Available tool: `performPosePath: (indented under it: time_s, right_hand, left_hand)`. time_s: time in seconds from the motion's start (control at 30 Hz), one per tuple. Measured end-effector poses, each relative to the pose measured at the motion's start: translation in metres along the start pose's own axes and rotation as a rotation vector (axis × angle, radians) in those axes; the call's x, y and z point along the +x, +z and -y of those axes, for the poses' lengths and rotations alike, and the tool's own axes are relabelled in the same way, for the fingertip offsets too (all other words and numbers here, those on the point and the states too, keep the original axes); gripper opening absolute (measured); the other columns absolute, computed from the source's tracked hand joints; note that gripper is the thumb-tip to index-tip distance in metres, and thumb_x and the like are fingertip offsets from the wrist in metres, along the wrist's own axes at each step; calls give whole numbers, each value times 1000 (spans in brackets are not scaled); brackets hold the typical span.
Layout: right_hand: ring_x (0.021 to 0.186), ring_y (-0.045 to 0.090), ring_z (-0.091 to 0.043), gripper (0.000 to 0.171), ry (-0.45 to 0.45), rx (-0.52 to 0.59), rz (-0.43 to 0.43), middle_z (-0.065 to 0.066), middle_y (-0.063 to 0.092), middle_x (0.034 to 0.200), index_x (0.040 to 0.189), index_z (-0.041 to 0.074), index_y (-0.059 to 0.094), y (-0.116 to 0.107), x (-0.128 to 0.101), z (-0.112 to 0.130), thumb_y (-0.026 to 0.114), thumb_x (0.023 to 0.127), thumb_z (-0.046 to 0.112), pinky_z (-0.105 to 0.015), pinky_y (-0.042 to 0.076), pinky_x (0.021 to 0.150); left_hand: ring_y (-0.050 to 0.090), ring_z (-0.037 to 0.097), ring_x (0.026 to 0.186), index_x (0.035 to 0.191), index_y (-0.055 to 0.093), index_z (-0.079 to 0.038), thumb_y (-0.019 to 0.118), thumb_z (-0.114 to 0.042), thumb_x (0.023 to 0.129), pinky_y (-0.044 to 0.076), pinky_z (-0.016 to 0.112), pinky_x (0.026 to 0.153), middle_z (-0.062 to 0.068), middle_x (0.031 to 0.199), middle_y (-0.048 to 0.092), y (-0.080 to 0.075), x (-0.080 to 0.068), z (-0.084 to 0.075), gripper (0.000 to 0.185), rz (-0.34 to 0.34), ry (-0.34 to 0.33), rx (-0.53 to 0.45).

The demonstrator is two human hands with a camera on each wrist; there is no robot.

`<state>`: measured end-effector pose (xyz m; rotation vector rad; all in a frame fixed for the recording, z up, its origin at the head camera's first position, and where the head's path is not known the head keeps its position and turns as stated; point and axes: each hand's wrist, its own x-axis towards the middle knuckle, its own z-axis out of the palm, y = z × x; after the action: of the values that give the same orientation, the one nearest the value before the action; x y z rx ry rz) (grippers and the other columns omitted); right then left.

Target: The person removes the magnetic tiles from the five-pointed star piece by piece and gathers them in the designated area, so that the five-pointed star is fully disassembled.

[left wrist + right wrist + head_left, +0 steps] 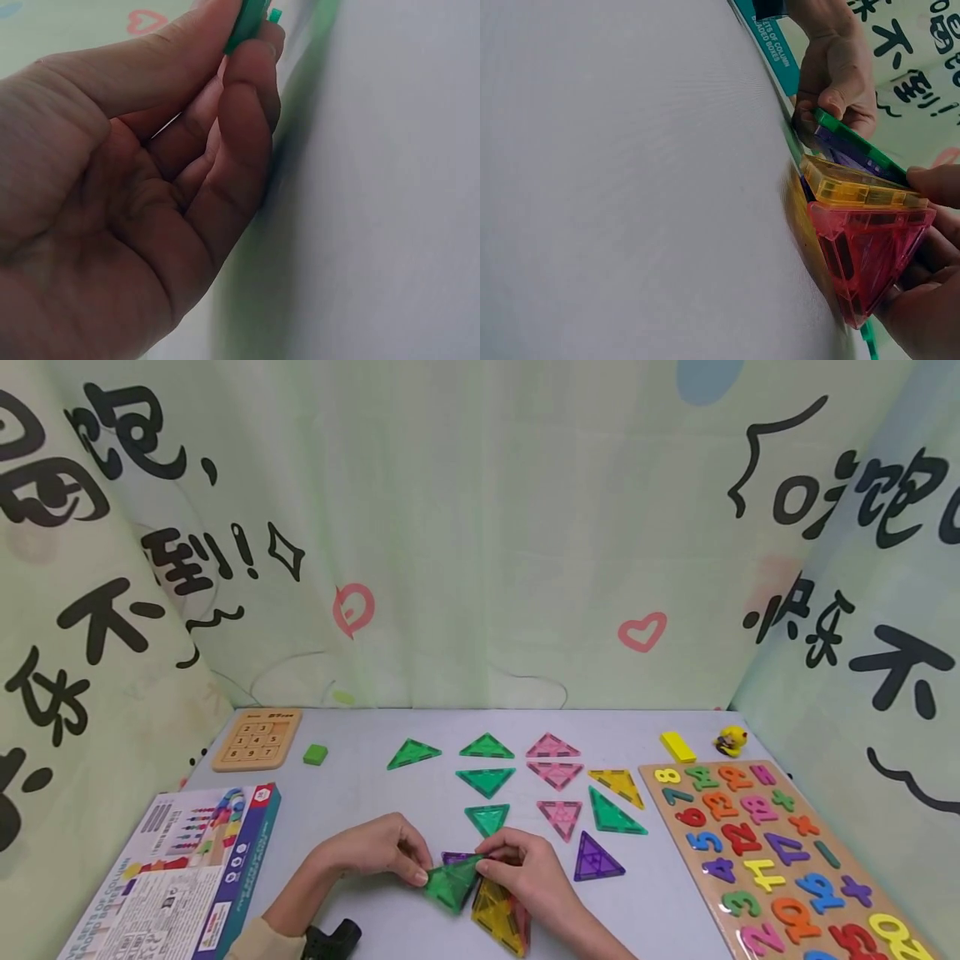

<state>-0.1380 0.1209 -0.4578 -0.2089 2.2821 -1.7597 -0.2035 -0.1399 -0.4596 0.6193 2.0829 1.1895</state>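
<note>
Low on the table, both hands meet over a cluster of joined triangle tiles. My left hand pinches the edge of the green triangle tile, seen close in the left wrist view as a green edge between thumb and forefinger. My right hand grips the tile cluster, its fingers curled round the pink tile and its thumb by the yellow tile. A purple tile lies under the green tile. The yellow tile sticks out below my right hand.
Loose triangles lie beyond the hands: green, pink, yellow, purple. A number puzzle board fills the right side. A printed box lies left, with a wooden sliding puzzle and green block behind.
</note>
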Motion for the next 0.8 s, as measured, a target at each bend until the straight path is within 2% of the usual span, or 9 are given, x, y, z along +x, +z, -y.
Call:
performPosePath:
  time_s: [0.2, 0.37, 0.47, 0.57, 0.8]
  right_hand:
    - [81, 64, -15, 20, 1, 19, -13, -6, 74, 89, 101, 7, 71, 0, 0, 0, 75, 88, 21, -23, 52, 72]
    - [81, 64, -16, 17, 5, 13, 2, -5, 74, 89, 100, 7, 72, -1, 0, 1, 74, 88, 19, -23, 52, 73]
    - [82, 64, -16, 16, 5, -1, 6, -4, 74, 89, 100, 8, 72, -2, 1, 1, 73, 88, 18, -23, 52, 73]
    - [82, 63, -16, 15, 4, -10, 6, -3, 73, 90, 100, 8, 72, -2, 1, 1, 73, 89, 19, -23, 51, 73]
    - [82, 63, -14, 15, -6, 0, 20, -4, 73, 92, 101, 8, 72, 0, 1, -1, 72, 89, 18, -22, 52, 73]
  left_hand:
    - [57, 8, 66, 87, 77, -6, 78, -12, 84, 49, 25, 66, -2, 74, 71, -9, -5, 4, 7, -27, 1, -14]
    - [57, 9, 67, 90, 76, -4, 78, -14, 84, 49, 26, 66, -3, 72, 68, -25, -5, 15, 12, -118, -13, -37]
    - [59, 11, 68, 92, 76, -3, 75, -15, 87, 50, 27, 67, -3, 73, 67, -36, -1, 19, 13, -175, -25, -19]
    - [59, 12, 67, 90, 76, -3, 74, -16, 88, 51, 28, 67, -1, 72, 67, -46, 7, 17, 13, -237, -44, 42]
    - [58, 12, 69, 90, 78, -8, 75, -15, 87, 48, 26, 66, -1, 73, 69, -62, 29, 4, 8, -397, -156, 272]
